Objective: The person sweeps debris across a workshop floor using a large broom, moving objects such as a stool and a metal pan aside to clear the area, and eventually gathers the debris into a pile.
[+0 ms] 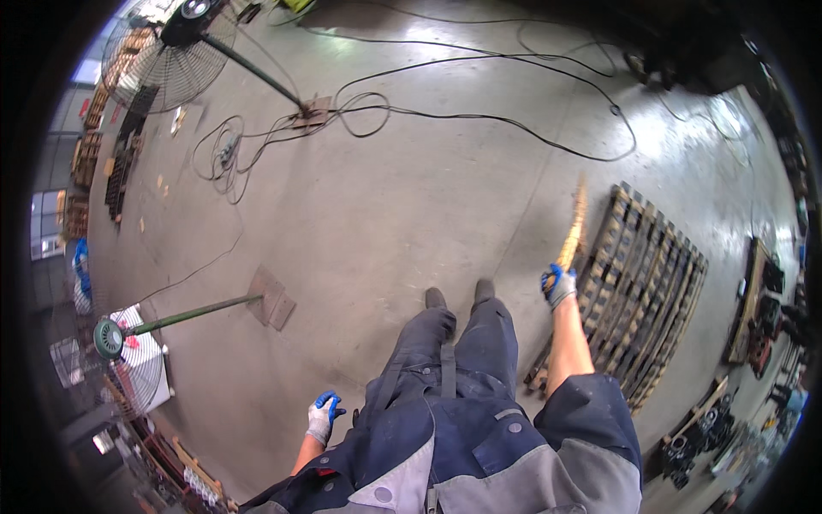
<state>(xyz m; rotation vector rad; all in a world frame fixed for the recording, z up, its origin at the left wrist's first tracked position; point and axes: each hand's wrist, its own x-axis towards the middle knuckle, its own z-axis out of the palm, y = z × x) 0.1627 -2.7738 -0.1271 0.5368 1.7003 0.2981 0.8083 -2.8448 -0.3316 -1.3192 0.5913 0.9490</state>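
In a grey and blue work glove, my right hand [560, 285] is closed round the lower end of a long yellowish strip [572, 236]. The strip looks like wood, curves in the view and narrows toward its far end, which is smeared by motion; its exact kind I cannot make out. It rises ahead of the hand, beside a pallet [638, 287] of dark, worn slats on the floor to my right. My left hand [323, 416], gloved alike, hangs low beside my left hip. Its fingers are loosely bent and apart, with nothing in them.
Ahead, black cables [479, 116] lie looped across the concrete floor. Two fans on green poles stand left, one with its base [272, 297] nearby, the other with its base [315, 112] farther off. Dark machine parts [695, 441] lie at the lower right.
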